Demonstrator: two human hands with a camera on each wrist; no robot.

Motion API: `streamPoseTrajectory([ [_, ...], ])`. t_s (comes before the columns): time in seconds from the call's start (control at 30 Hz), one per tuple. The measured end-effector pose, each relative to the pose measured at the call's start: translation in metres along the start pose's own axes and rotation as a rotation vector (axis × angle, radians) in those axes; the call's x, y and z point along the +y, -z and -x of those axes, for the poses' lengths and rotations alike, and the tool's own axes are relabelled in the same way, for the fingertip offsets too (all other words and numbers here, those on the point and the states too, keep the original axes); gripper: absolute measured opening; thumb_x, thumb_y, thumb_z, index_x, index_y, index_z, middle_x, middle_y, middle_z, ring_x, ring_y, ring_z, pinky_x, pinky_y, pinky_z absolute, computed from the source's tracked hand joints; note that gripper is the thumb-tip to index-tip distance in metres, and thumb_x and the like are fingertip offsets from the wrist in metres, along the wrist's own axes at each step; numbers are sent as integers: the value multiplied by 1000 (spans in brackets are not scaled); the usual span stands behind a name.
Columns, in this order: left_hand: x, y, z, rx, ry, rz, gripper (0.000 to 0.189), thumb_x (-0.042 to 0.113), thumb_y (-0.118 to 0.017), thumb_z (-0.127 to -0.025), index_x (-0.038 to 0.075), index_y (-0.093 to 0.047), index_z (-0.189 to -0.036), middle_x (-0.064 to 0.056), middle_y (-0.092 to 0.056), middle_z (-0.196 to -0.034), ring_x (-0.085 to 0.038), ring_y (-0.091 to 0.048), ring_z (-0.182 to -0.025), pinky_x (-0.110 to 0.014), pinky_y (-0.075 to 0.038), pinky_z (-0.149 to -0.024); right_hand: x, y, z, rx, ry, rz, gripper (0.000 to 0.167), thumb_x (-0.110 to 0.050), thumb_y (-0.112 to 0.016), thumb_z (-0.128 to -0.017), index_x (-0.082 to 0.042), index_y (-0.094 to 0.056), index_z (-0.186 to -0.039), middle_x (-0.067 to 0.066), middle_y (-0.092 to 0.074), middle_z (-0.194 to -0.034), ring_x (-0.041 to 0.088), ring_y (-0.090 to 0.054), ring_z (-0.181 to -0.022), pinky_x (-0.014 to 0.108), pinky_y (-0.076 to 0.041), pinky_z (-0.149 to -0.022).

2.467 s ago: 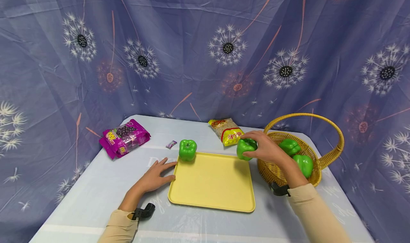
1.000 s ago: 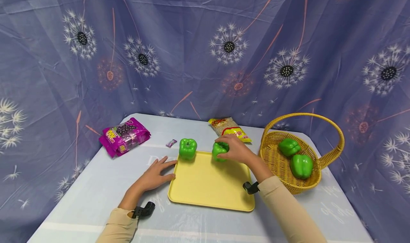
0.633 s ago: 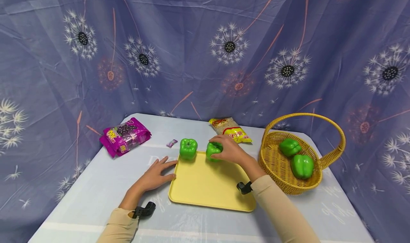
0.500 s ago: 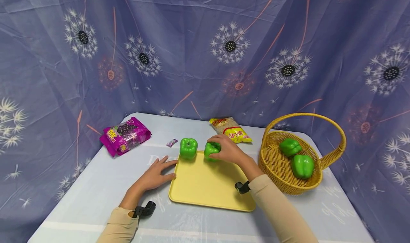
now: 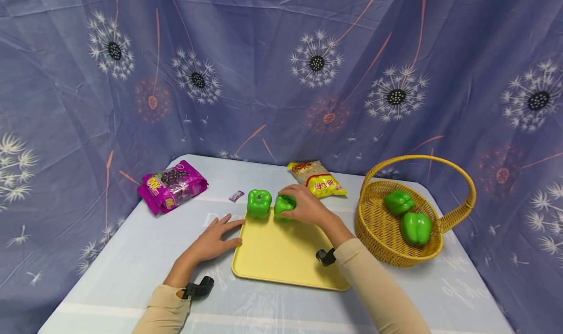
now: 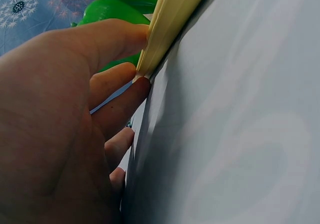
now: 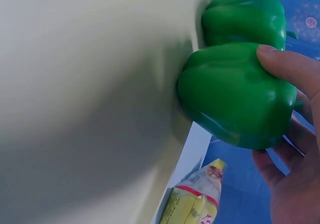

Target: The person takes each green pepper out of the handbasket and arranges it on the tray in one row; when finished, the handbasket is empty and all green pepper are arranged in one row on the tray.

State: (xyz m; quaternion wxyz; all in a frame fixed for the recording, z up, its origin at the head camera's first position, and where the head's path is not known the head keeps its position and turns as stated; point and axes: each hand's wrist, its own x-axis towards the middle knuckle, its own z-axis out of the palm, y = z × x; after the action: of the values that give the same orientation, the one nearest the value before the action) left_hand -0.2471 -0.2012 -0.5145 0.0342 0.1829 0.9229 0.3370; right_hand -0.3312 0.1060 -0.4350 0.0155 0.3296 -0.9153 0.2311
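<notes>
Gripping a green pepper point(image 5: 283, 206) below frame centre with my right hand point(image 5: 305, 206), I touch the yellow tray point(image 5: 283, 258) with my loosely spread left hand point(image 5: 212, 243); only the head view shows the basket point(image 5: 380, 226), right.

The head camera looks forward and down on the whole yellow tray point(image 5: 279, 258), with the dandelion-print curtain point(image 5: 246, 55) at twelve o'clock. Close behind the left hand point(image 6: 55, 109), its wrist camera skims the tablecloth point(image 6: 260, 84), tipped sideways. The right wrist camera, equally close, faces along the tray, the right hand point(image 5: 304, 207) at four o'clock. All three share two green bell peppers point(image 7: 235, 97).
</notes>
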Motion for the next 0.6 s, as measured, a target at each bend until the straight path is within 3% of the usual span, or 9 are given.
streamPoseTrajectory([
  [0.23,2,1,1,3,-8,10,60,48,-63,-90,24,-50,-143,-21,-30,-151,-49,-14,-139,-68,-10,-107,-2,-3,-4,17,52,1,58,-33,-84,-74,-13,-65,-124,1,-57,-128,23,-46,-120,38,-37,-101],
  [0.6,5,1,2,1,3,9,59,46,-64,-90,23,-50,-143,-21,-30,-152,-49,-14,-139,-68,-10,-107,2,0,3,32,31,-40,63,-43,-82,-74,-17,-62,-127,-3,-54,-132,18,-42,-126,38,-34,-105],
])
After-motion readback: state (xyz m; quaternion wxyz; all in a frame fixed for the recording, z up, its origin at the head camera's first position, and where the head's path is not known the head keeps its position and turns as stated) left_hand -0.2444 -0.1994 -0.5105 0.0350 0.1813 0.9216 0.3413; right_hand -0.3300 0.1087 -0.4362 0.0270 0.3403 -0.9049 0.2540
